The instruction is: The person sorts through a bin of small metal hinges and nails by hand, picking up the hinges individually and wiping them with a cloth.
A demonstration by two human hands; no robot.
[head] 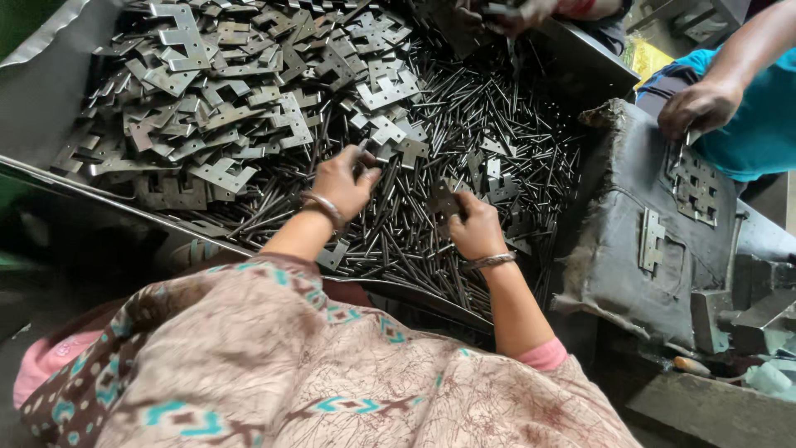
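Both hands, left (344, 178) and right (474, 226), among pins (497, 124), each gripping metal pieces.

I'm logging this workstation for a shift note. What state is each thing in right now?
left hand: closed on a small metal piece, over the pins
right hand: pinching a hinge plate
metal pins: loose, heaped in the tray
hinge plates: piled loose, unjoined
assembled hinge: lying flat on the padded block
co-worker's hand: gripping a small part above the block
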